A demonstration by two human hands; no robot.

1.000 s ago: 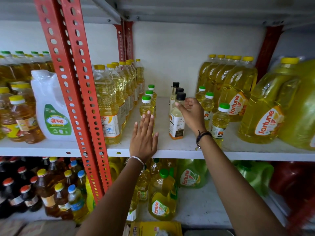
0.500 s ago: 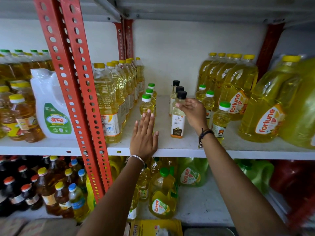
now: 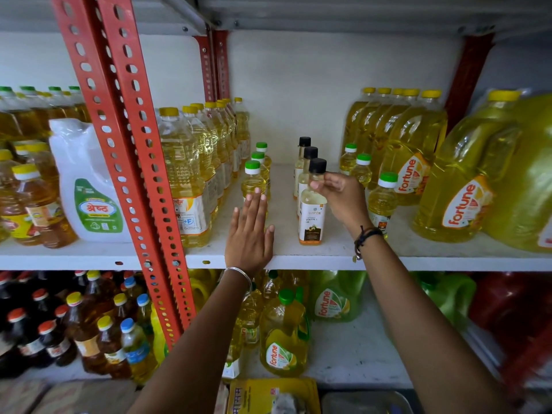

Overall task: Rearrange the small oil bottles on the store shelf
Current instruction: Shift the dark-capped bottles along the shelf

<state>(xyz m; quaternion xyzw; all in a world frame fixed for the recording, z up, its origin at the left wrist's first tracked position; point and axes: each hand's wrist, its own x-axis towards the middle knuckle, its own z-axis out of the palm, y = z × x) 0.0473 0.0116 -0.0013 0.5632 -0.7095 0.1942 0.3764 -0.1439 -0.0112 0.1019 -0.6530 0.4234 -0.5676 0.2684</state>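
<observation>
On the white shelf [image 3: 328, 258] stand three rows of small bottles. A row of three black-capped coconut oil bottles runs back from the front one [image 3: 312, 216]. My right hand [image 3: 340, 198] pinches that front bottle's neck just under the cap. Left of it stands a row of three small green-capped yellow oil bottles, the front one [image 3: 254, 182]. My left hand [image 3: 251, 231] lies flat and open on the shelf, fingertips touching that bottle's base. Another three green-capped small bottles [image 3: 383, 198] stand right of my right hand.
Tall yellow-capped oil bottles [image 3: 185, 174] line the left, behind a red slotted upright [image 3: 134, 162]. Large Fortune jugs [image 3: 415, 162] fill the right. A white jug [image 3: 86, 186] stands farther left. The lower shelf holds more bottles and jugs.
My right hand has slid from the front black-capped bottle's body up to its neck, and the bottle stands a little farther forward and upright. The left hand has stayed flat.
</observation>
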